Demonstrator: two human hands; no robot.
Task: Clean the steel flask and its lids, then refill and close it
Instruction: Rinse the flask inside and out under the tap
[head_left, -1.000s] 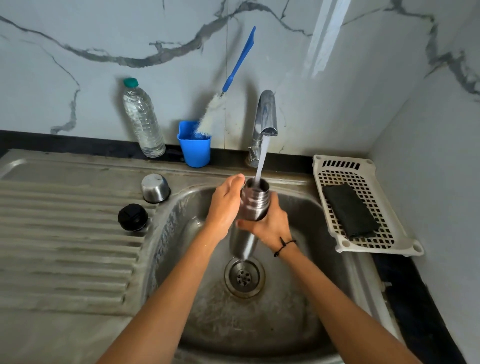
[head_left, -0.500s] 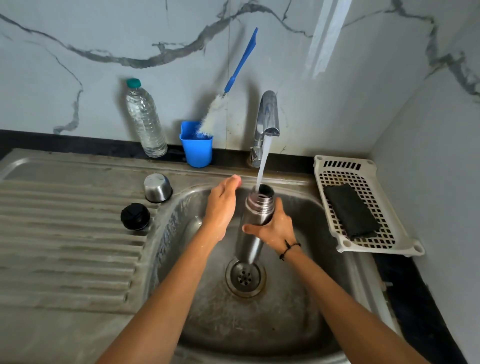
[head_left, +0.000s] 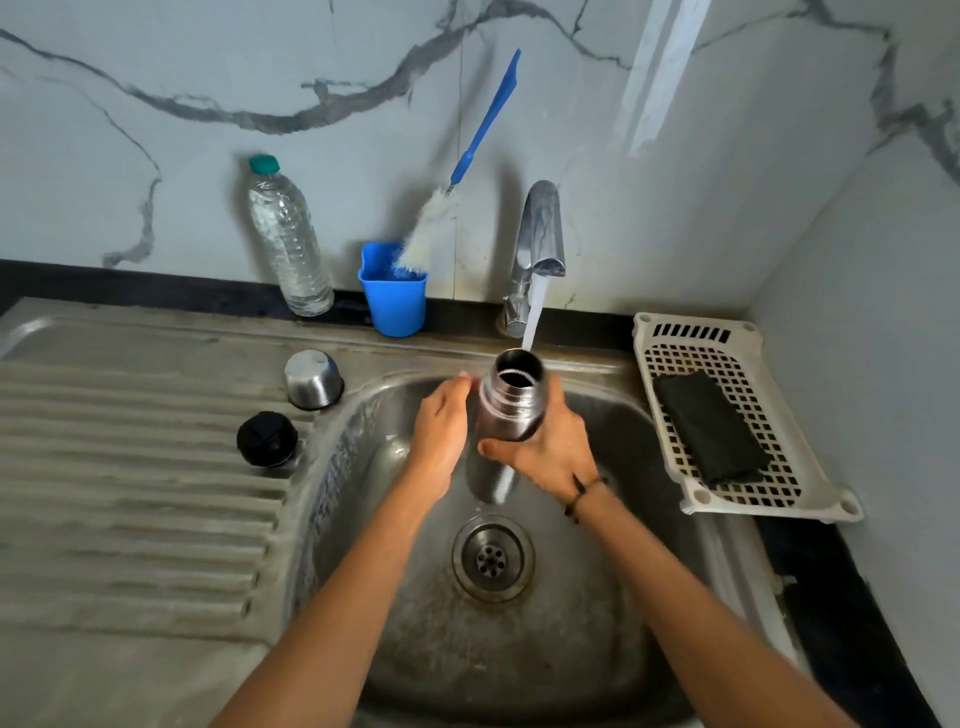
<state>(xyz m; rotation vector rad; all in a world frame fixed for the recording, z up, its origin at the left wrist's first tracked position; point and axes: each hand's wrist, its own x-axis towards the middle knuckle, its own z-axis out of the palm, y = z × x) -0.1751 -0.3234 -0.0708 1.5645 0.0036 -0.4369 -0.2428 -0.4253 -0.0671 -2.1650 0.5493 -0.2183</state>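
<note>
open flask (head_left: 511, 402) in right hand (head_left: 550, 452) under running tap (head_left: 540, 234)

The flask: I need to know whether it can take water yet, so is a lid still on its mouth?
No, the flask is open-mouthed under the running tap, in the right hand.

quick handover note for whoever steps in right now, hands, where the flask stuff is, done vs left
Right hand grips the steel flask, open-mouthed, over the sink under the running tap.
Left hand open beside the flask; contact unclear.
Steel cap and black inner lid sit on the drainboard; bottle brush stands in the blue cup.
Done: lids off, water running in.
Left: whatever cleaning remains, refill, close.
</note>
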